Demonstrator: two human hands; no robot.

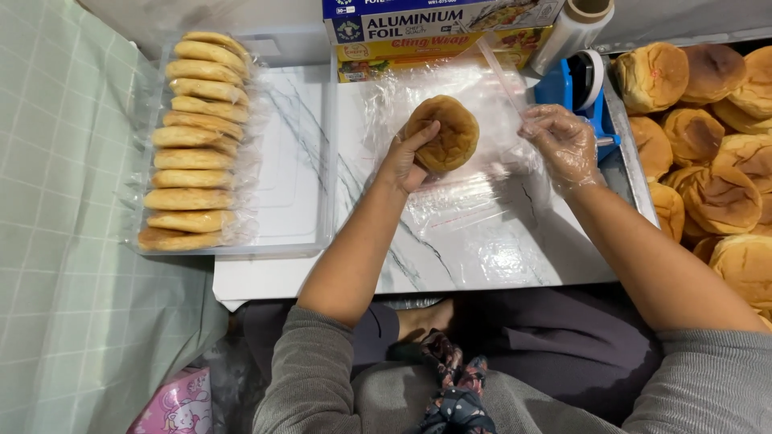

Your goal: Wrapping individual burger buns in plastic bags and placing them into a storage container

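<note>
Bun: we hold one round brown bun point(441, 133) in our left hand point(406, 161), above the middle of the white marbled worktop point(418, 261); its domed top faces up toward us, and being round it shows no long axis
Left fingers: closed on the bun, thumb on its left edge, the other fingers hidden under it
Right hand: our right hand point(563, 145) wears a thin clear glove, and its fingers are pinched shut on the edge of a sheet of clear wrap point(474, 209), just right of the bun
Wrap: the sheet lies crinkled over the worktop under both hands, and a strip of it runs up and left from our right fingers toward the boxes
Boxes: two long flat cartons lie across the far edge of the worktop, long sides running left to right; the upper foil box point(438, 20) is blue and white, the lower wrap box point(438, 55) yellow and orange with food pictures
Roll: a clear film roll point(572, 28) on a brown core leans right of the boxes
Dispenser: a blue tape dispenser point(581, 84) stands below the roll, near our right hand
Packed row: flat golden breads point(197, 141) in clear bags stand on edge in a clear tray point(310, 241) at the left, the row running from far to near
Loose buns: a heap of brown buns point(712, 145) fills the right edge
Pink package: a pink pictured package point(173, 406) sits low at the left
</note>
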